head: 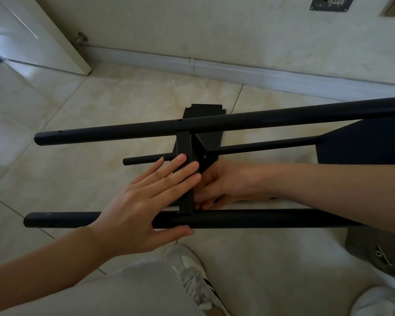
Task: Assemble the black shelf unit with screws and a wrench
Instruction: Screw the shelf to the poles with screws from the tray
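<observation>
Right hand [224, 183] fingertips hidden behind the black shelf panel [185, 169], its hold unclear, long tubes [283, 218] cut off at right edge, small hardware [384, 258] on floor too blurred to identify

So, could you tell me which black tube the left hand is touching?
The nearest tube; the left hand lies across it, the other two sit farther away.

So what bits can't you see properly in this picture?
All in the head view:
- The right hand: its fingertips hide behind the black panel, so whether it holds a screw or wrench cannot be told.
- The lower tube: partly covered by the left hand.
- The shelf unit's right end: cut off by the frame edge.
- The small metal parts on the grey sheet: too small to identify.
</observation>
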